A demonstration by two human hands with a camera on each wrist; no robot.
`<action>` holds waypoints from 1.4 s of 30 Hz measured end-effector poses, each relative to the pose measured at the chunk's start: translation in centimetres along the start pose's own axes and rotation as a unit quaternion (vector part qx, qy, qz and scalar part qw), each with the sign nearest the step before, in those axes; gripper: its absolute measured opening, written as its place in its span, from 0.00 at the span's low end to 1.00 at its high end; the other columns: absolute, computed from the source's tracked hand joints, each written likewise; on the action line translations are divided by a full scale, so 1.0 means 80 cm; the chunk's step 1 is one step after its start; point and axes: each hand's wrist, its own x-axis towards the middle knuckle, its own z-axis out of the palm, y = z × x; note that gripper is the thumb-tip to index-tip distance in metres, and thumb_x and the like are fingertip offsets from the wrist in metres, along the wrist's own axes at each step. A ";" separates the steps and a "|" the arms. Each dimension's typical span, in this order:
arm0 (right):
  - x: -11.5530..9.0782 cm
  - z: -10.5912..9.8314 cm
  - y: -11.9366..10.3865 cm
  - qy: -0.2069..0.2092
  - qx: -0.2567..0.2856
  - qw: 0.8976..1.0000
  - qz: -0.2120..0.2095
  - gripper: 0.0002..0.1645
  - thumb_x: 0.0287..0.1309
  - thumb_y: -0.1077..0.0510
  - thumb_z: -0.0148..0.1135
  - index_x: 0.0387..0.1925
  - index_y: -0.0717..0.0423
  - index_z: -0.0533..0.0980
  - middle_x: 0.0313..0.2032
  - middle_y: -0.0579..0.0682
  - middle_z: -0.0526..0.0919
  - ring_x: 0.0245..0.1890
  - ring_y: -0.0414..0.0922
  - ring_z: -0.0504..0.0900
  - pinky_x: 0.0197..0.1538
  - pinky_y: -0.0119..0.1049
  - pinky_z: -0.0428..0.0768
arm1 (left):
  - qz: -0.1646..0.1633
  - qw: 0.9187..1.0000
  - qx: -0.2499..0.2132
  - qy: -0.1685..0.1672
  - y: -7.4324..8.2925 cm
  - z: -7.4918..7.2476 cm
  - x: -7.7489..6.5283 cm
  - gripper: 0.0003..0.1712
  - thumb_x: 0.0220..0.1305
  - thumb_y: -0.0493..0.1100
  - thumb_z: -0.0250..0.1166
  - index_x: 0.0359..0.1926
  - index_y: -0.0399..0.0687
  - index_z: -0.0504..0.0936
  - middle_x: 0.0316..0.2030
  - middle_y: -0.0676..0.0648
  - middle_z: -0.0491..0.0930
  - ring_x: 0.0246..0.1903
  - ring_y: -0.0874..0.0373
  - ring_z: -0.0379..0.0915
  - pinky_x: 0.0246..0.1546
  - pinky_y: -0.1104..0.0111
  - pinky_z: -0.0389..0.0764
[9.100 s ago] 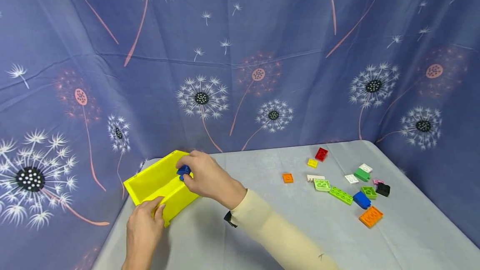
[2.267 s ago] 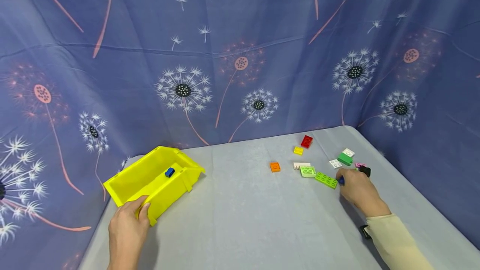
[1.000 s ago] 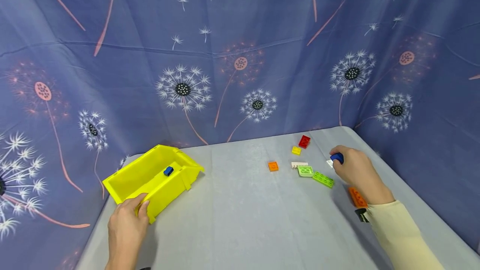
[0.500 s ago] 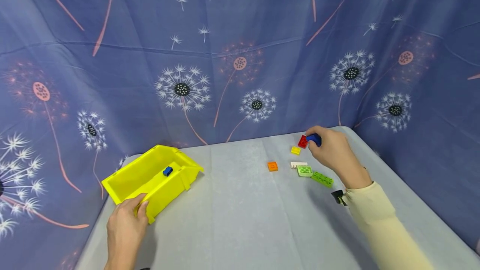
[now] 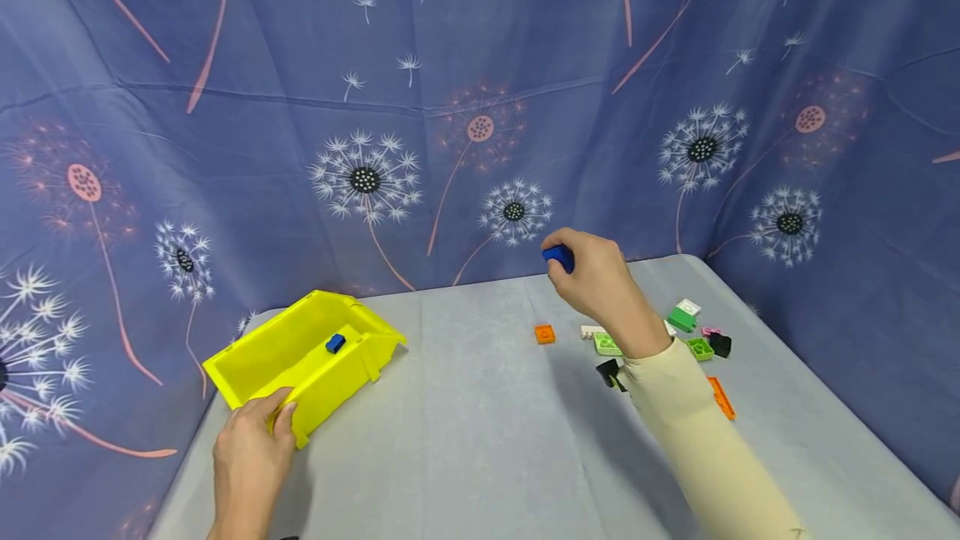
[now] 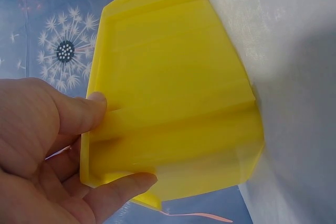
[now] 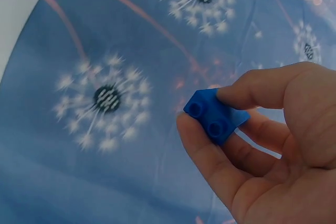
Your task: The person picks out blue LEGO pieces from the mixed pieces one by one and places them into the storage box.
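At the left of the table stands a yellow open-topped bin (image 5: 337,394), with one small blue building brick (image 5: 335,343) inside it. My left hand (image 5: 253,457) grips the bin's near rim; in the left wrist view the thumb (image 6: 97,109) lies over the edge and the other fingers are round the rim. My right hand (image 5: 600,286) is raised above the table's back half. It pinches a blue building brick (image 7: 212,116) between thumb and fingers, and two studs show in the right wrist view.
An orange brick (image 5: 544,333) lies mid-table. Light green (image 5: 606,344) and white (image 5: 591,331) bricks lie partly behind the right arm. Further right are green (image 5: 682,319), white (image 5: 688,307), black (image 5: 720,345) and orange (image 5: 722,398) bricks. A patterned cloth (image 5: 480,48) hangs behind the table.
My right hand picked up the blue brick from the right-hand group, lifted it and moved it left across the table. The left hand has stayed on the bin.
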 end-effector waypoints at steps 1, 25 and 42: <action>0.004 0.002 -0.007 -0.002 0.005 1.000 -0.002 0.15 0.68 0.60 0.61 0.54 0.51 0.82 0.50 0.54 0.87 0.36 0.50 0.83 0.38 0.44 0.83 | -0.002 1.000 0.001 -0.001 -0.001 0.000 0.000 0.16 0.66 0.34 0.69 0.53 0.36 0.87 0.46 0.32 0.86 0.48 0.32 0.79 0.51 0.38 0.76; 0.058 0.110 -0.160 -0.067 0.089 0.990 -0.088 0.16 0.66 0.60 0.64 0.55 0.50 0.82 0.51 0.51 0.87 0.42 0.47 0.84 0.44 0.37 0.86 | 0.016 1.000 -0.007 0.012 -0.003 0.000 0.001 0.14 0.64 0.33 0.71 0.51 0.36 0.88 0.43 0.33 0.87 0.47 0.32 0.81 0.48 0.39 0.78; 0.050 0.240 -0.247 -0.189 0.049 0.973 -0.121 0.22 0.64 0.61 0.65 0.60 0.51 0.81 0.47 0.46 0.87 0.29 0.38 0.79 0.29 0.23 0.77 | 0.039 0.999 -0.011 0.025 -0.004 0.002 0.001 0.14 0.63 0.33 0.72 0.50 0.36 0.88 0.42 0.34 0.87 0.45 0.32 0.82 0.44 0.38 0.79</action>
